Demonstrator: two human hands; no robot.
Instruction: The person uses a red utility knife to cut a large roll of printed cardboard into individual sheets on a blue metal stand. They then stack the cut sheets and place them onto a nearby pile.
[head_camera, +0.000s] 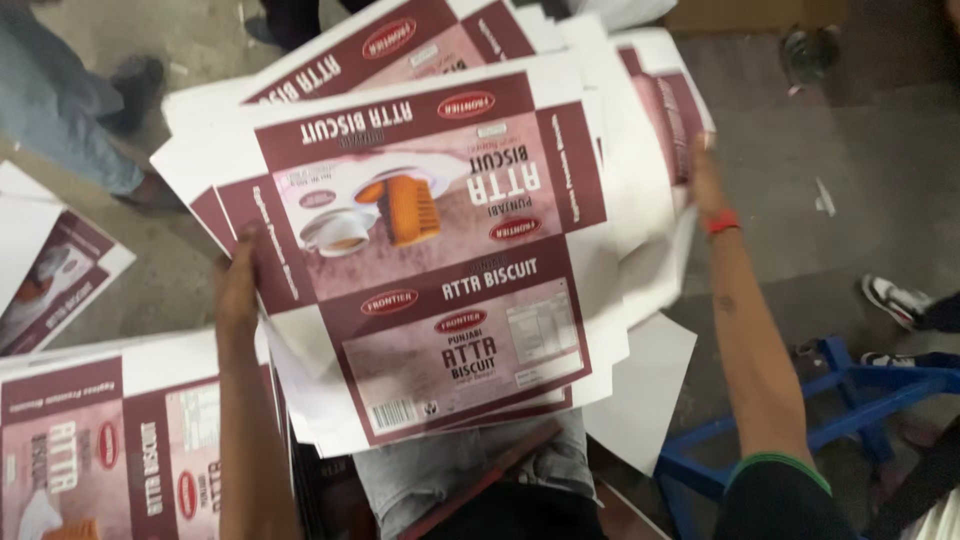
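Note:
A thick stack of flat, unfolded carton blanks (440, 230), white with maroon panels and a picture of biscuits and a cup, is held up over my lap. My left hand (238, 285) grips the stack's left edge, thumb on the top sheet. My right hand (703, 180), with a red band at the wrist, is pressed against the stack's right edge. The sheets are fanned and uneven at the edges.
Another pile of the same printed blanks (100, 440) lies at lower left, and more (45, 270) at far left. A blue metal frame (850, 400) stands at right. Other people's feet show at upper left (130, 85) and right (895, 300).

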